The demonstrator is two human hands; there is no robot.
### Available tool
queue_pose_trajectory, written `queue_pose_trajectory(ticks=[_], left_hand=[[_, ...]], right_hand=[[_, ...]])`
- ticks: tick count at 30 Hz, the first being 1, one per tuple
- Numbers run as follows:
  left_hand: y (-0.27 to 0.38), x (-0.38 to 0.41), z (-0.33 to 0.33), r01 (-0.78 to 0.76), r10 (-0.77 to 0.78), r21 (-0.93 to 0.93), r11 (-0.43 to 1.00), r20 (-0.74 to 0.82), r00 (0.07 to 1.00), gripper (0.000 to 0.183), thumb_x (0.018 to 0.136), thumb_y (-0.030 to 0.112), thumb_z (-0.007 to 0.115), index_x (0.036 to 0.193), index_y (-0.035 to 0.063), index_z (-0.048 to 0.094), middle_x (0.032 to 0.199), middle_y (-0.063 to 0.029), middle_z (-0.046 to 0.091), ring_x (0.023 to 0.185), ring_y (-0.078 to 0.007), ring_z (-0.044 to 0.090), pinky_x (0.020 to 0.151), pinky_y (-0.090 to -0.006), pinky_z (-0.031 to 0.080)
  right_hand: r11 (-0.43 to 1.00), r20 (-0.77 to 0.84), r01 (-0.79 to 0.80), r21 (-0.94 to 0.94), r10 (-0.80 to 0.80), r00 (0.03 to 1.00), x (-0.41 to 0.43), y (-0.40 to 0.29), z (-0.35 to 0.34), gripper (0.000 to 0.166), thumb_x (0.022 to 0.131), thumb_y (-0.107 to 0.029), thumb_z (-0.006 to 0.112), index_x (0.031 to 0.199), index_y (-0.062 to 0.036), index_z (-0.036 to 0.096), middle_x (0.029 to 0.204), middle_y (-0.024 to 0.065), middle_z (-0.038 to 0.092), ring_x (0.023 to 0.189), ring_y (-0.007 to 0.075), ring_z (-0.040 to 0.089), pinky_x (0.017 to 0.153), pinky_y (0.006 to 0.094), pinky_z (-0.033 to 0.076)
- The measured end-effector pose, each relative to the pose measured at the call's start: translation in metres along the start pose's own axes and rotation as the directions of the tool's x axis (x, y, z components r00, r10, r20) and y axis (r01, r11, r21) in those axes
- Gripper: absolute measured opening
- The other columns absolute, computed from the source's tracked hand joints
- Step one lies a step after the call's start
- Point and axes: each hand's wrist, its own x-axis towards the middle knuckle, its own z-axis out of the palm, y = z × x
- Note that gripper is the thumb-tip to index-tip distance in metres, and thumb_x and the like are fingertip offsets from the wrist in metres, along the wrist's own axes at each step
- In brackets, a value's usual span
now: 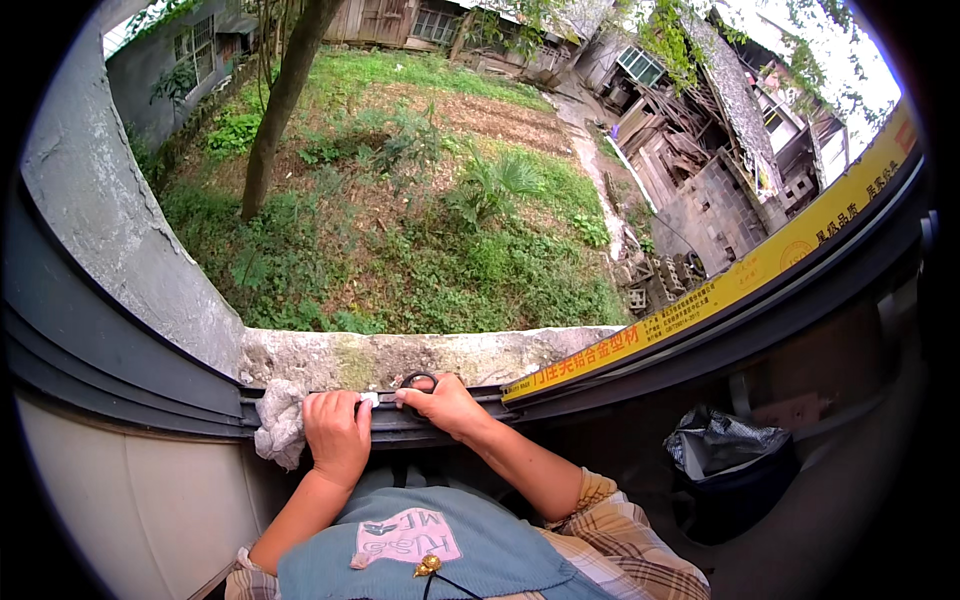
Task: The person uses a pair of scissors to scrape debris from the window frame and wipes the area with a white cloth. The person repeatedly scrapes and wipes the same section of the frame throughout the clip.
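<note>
My left hand [337, 433] rests at the dark metal window track [472, 413], its thumb and fingers on a small white piece [370, 398]. Beside it, a crumpled greyish-white cloth [280, 424] lies over the track, touching the left hand's outer side. My right hand [444, 405] grips black-handled scissors [418, 382], one loop standing above the fingers. The scissors point left towards the white piece; whether the blades touch it is too small to tell.
Beyond the track runs a rough concrete sill [435, 350], with a planted yard below. A yellow strip with writing [712, 289] covers the frame at right. A dark bag with silvery lining [724, 465] stands lower right. A pale panel [150, 480] is at lower left.
</note>
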Motion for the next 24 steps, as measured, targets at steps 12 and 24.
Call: queue_pose_trajectory(ticks=[12, 24], left_hand=[[0.001, 0.003, 0.004, -0.072, 0.073, -0.012, 0.997, 0.027, 0.997, 0.013, 0.082, 0.01, 0.07, 0.081, 0.0056, 0.058, 0.081, -0.0122, 0.06, 0.083, -0.0321, 0.057, 0.085, -0.0454, 0.042], [0.0, 0.004, 0.006, -0.072, 0.073, -0.018, 0.997, 0.078, 0.994, 0.011, 0.083, 0.008, 0.068, 0.078, 0.0046, 0.059, 0.078, -0.0132, 0.059, 0.081, -0.033, 0.057, 0.086, -0.0464, 0.042]], right_hand=[[0.978, -0.027, -0.075, -0.197, 0.071, 0.997, -0.003, -0.008, -0.017, 0.025, 0.089, -0.034, 0.075, 0.082, -0.0102, 0.076, 0.059, -0.0064, 0.052, 0.053, 0.0052, 0.04, 0.049, 0.0266, 0.03], [0.986, -0.009, -0.089, -0.138, 0.088, 0.996, 0.002, 0.001, -0.022, 0.023, 0.092, -0.027, 0.075, 0.08, -0.007, 0.075, 0.062, -0.0073, 0.053, 0.057, 0.0032, 0.04, 0.051, 0.0251, 0.031]])
